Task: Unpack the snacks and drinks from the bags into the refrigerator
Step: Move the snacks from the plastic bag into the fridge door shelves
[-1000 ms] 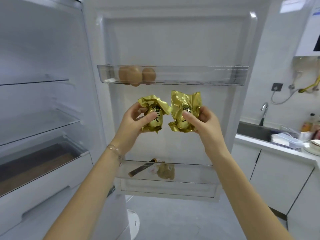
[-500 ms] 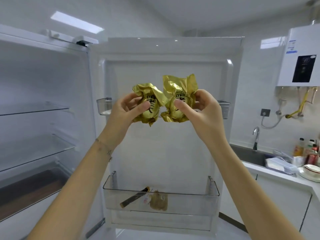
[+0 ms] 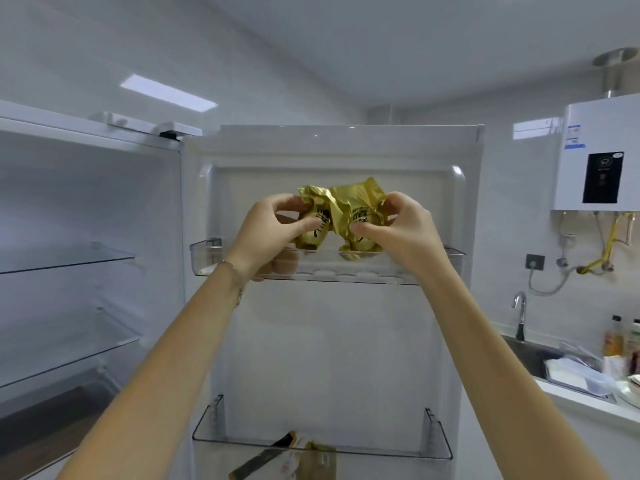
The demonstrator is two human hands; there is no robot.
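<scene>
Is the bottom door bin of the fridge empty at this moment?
No: the bottom door bin holds a dark stick-shaped packet and a gold packet.

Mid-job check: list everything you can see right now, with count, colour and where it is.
fridge door: 1, white, open, centre
upper door shelf: 1, clear, mid-door
snack packets: 2, gold, held at the upper shelf's rim
lower door shelf: 1, clear, door bottom
stick packet: 1, dark, in the lower shelf
gold packet: 1, gold, beside it there
glass shelves: 2, clear, fridge interior, left
water heater: 1, white, right wall
tap: 1, silver, below the heater
bottles: count unclear, blurred, right edge
left hand: 1, grips the left packet
right hand: 1, grips the right packet
</scene>
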